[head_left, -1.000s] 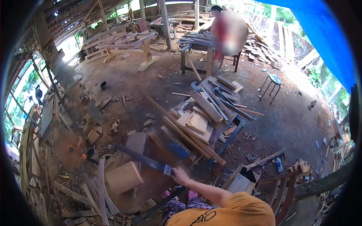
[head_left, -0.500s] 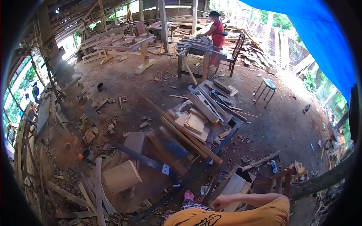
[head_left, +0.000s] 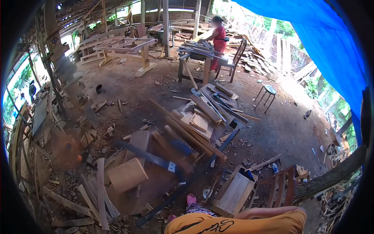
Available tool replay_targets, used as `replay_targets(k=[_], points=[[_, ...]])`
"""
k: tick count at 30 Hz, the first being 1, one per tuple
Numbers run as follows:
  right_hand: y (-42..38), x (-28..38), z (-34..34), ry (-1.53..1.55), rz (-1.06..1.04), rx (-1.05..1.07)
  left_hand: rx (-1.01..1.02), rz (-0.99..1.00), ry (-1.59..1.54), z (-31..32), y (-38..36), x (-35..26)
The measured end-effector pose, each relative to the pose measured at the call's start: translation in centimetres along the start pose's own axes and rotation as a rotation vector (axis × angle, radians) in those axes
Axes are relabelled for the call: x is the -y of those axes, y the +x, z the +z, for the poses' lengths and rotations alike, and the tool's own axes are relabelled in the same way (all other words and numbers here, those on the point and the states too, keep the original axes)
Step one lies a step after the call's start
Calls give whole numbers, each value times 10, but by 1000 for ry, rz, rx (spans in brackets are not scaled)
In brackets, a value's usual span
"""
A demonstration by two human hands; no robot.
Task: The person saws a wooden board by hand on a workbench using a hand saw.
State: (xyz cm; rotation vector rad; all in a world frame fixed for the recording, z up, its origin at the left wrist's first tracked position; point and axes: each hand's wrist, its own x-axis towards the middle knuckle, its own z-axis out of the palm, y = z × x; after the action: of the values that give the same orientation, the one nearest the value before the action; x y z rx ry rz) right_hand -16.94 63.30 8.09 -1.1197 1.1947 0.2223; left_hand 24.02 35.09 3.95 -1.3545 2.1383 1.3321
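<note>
At the bottom edge, my right forearm lies bent across the front of the orange shirt. My right hand (head_left: pixel 241 214) is low beside a pale wooden box (head_left: pixel 232 195); its fingers cannot be made out, nor whether it holds anything. My left hand is out of the frame. Left of the box, a pink shoe (head_left: pixel 191 199) shows below patterned trousers. A metal bar (head_left: pixel 150 157) and a light wood block (head_left: pixel 127 175) lie further left. Ahead is a pile of boards (head_left: pixel 200 121) with clamps on it.
A person in red (head_left: pixel 219 41) stands at a far workbench (head_left: pixel 196 50) beside a wooden chair (head_left: pixel 238 58). A round stool (head_left: pixel 269 89) is on the right. A dark chair back (head_left: pixel 282 187) stands at lower right. Wood scraps litter the ground, and a blue tarp (head_left: pixel 327 35) hangs overhead.
My right hand has moved right and lower, closer to my body. The view has shifted slightly, and more of the wooden box and the dark chair back now shows.
</note>
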Motion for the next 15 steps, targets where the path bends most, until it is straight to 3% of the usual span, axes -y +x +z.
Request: replay_targets(k=[15], points=[[-14,-2,39,4,74,-12,138,24,1,14,-29,38]])
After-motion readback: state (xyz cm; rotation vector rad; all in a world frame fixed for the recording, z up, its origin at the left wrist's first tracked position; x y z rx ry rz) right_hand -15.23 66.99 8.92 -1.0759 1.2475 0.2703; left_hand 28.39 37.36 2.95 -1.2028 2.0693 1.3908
